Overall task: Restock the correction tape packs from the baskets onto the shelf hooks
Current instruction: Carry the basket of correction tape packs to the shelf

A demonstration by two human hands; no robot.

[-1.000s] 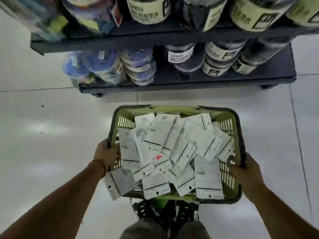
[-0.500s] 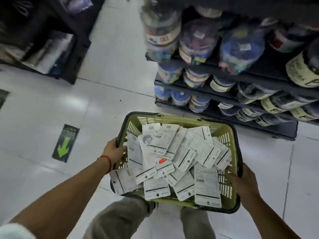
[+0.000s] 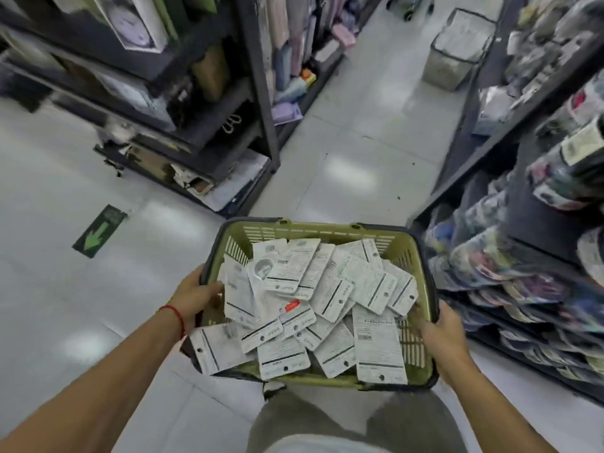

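Note:
A green plastic basket (image 3: 313, 227) with a dark rim is carried in front of me at waist height. It is heaped with several white correction tape packs (image 3: 330, 299), printed backs up; one pack (image 3: 212, 349) hangs over the near left corner. My left hand (image 3: 192, 294) grips the basket's left rim, fingers curled over the edge. My right hand (image 3: 441, 331) grips the right rim near the near corner. No shelf hooks for the packs are visible.
An aisle of pale floor tiles runs ahead between a dark shelving unit (image 3: 258, 93) on the left and shelves of bagged goods (image 3: 523, 256) on the right. A wire bin (image 3: 457, 50) stands far up the aisle. A green arrow sticker (image 3: 99, 231) lies on the floor.
The view has swung left from facing the low shelf of jars to looking down the aisle. Both hands keep their grip on the basket, which has turned along with me.

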